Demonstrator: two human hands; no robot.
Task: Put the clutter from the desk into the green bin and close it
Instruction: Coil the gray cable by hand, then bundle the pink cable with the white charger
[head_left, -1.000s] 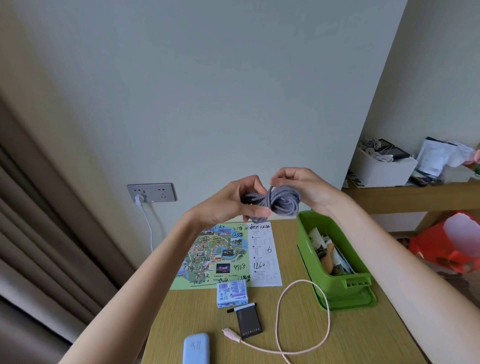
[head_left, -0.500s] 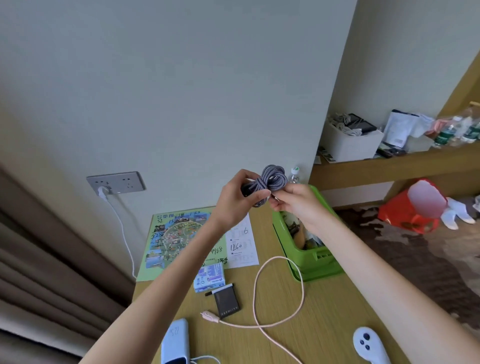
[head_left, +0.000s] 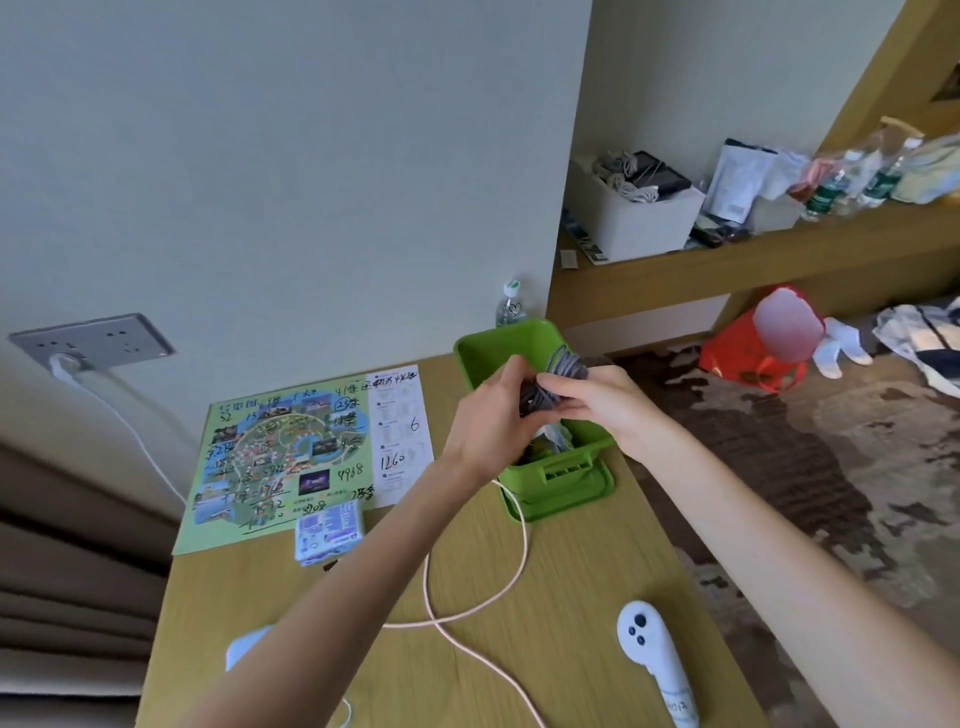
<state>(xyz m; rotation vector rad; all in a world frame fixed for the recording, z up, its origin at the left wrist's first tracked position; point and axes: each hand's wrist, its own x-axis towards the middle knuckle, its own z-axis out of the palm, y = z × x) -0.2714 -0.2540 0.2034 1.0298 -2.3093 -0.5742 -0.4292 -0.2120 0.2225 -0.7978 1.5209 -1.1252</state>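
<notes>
Far left, a grey wall socket plate (head_left: 96, 343) carries a white plug, and its white cable (head_left: 140, 441) runs down behind the light wooden desk (head_left: 582, 597). At the desk's back left lies a green illustrated paper map with black handwriting (head_left: 291, 457), flat on the surface. A small blue-and-white printed box (head_left: 328, 530) rests on the map's near edge. A pale blue rounded device (head_left: 244, 644) shows at the near left, mostly hidden by the left forearm.

A thin pink cable (head_left: 470, 616) loops across the middle of the desk, crossing itself near the centre; one end runs toward the open green plastic bin (head_left: 480, 353) and the other leaves the bottom edge.

The left hand (head_left: 491, 421) is raised over the bin, fingers curled around the near side of a coiled bundle of grey braided cord (head_left: 563, 366). The right hand (head_left: 597, 397) pinches the same bundle from the right side. Both hands grasp the cord, which sits above the bin's open mouth, within the rim outline. Mixed small items are visible in the bin below; they are not identifiable. The bin stands on what appears to be its green lid.

Behind the bin, a clear plastic bottle with a white cap (head_left: 511, 304) stands against the wall. At the near right, a white handheld controller with dark buttons (head_left: 652, 660) lies on the desk, well apart from the bin.
</notes>
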